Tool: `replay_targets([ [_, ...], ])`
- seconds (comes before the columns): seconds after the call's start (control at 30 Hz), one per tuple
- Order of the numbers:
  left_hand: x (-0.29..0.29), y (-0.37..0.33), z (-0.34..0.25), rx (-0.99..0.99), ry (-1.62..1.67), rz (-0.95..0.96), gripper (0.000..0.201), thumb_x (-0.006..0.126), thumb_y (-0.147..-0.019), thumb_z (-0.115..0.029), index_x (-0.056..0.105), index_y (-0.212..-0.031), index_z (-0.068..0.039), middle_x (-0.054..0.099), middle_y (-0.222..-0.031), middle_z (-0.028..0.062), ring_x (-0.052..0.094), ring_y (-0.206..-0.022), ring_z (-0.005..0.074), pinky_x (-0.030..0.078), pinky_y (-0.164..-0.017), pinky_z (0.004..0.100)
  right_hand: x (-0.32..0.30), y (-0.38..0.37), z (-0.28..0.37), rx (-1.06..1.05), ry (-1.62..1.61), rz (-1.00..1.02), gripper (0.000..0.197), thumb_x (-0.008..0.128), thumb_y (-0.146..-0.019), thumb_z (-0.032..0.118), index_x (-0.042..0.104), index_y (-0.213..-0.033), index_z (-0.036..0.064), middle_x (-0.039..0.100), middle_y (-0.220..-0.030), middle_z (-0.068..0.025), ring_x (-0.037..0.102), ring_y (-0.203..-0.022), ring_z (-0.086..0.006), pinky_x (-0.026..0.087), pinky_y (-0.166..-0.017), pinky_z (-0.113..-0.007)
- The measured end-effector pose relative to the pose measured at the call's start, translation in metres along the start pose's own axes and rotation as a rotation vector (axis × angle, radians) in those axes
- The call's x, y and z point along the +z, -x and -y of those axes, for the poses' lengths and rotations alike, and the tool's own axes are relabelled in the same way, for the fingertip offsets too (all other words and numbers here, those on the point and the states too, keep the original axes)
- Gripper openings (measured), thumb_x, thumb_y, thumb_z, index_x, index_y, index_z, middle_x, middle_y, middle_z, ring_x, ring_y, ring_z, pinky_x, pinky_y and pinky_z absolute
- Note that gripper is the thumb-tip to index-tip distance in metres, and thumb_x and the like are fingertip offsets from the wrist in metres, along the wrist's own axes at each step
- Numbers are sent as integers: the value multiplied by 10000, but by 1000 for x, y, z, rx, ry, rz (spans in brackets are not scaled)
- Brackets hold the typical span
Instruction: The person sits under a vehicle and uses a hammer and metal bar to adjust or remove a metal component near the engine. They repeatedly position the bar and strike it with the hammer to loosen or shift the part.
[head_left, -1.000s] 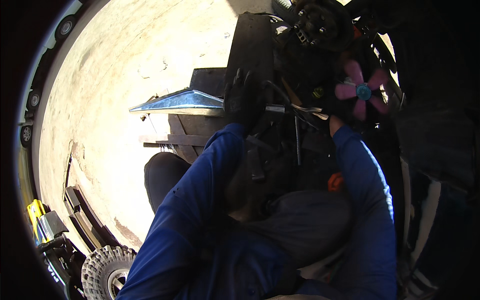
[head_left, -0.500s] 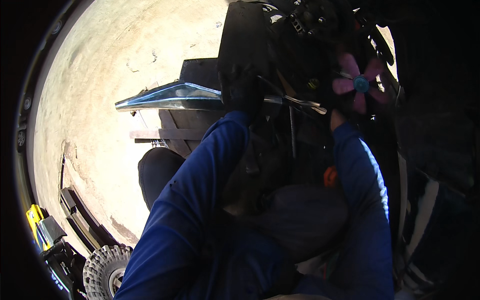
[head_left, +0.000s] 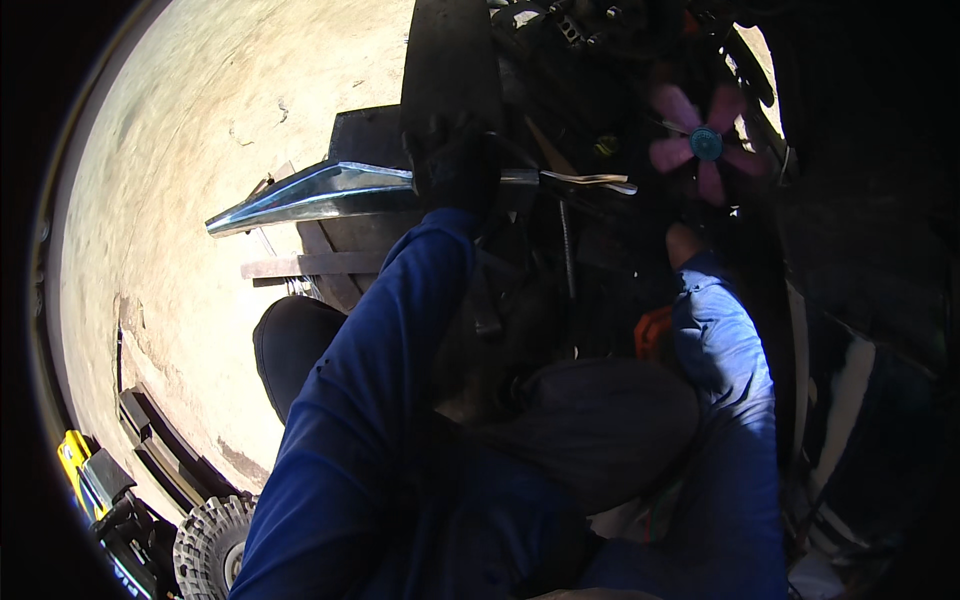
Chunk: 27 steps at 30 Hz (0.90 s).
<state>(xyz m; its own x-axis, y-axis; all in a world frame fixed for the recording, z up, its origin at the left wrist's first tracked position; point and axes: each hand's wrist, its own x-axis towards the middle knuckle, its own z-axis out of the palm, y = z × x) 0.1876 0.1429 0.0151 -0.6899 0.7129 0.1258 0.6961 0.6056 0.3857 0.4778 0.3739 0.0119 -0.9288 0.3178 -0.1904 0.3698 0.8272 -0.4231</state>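
Observation:
My left hand (head_left: 450, 165), in a dark glove, is closed over a long tapered trim piece (head_left: 310, 197) with a shiny dark face, at its right part. Its fingertips lie against a tall black panel (head_left: 450, 60) behind it. To the right of the hand, a thin, pale, two-ended metal piece (head_left: 590, 180) sticks out; I cannot make out what tool or part it is. My right hand (head_left: 684, 243) shows only bare skin near the wrist; its fingers vanish into deep shadow below a fan with pink blades (head_left: 706, 143).
Dark machine parts fill the upper right. A thin rod (head_left: 568, 250) stands right of my left forearm. An orange object (head_left: 653, 332) lies beside my right sleeve. At lower left are a knobby tyre (head_left: 212, 545), dark metal bars (head_left: 160, 445) and a yellow-and-black object (head_left: 75, 460).
The whole view has shifted a little, so most things sit further left. The pale metal piece now lies flatter, and my right forearm has drawn slightly down and into brighter light.

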Motion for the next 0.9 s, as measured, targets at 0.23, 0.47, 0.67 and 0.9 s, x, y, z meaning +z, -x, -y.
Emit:
replay_targets([
  [0.23,0,2,0,16,44,-6,360,587,-968,-344,680,-1311,-291,531,-1560,-3,348,-1536,314,87,-1262,653,30,-20,10,34,391,-88,379,567,-999,276,631,-1311,71,641,-1267,-231,613,-1203,-387,489,-1038,-509],
  [0.47,-1,2,0,31,31,-15,371,596,-959,-331,676,-1319,-287,525,-1566,10,342,-1539,318,75,-1263,660,39,-21,-13,220,-508,184,431,632,-968,304,607,-1322,58,659,-1219,-196,635,-1153,-378,504,-1019,-481],
  [0.67,-1,1,0,31,34,-8,411,614,-936,-325,662,-1342,-275,528,-1564,14,344,-1537,325,75,-1262,660,28,-25,7,135,150,133,379,597,-985,228,609,-1324,60,667,-1221,-174,662,-1089,-326,525,-977,-474],
  [0.9,4,2,2,41,34,-28,428,633,-926,-334,659,-1349,-273,545,-1547,25,344,-1537,329,51,-1265,654,3,-34,63,257,100,320,400,639,-934,234,637,-1292,54,665,-1264,-185,680,-1088,-335,549,-934,-475],
])
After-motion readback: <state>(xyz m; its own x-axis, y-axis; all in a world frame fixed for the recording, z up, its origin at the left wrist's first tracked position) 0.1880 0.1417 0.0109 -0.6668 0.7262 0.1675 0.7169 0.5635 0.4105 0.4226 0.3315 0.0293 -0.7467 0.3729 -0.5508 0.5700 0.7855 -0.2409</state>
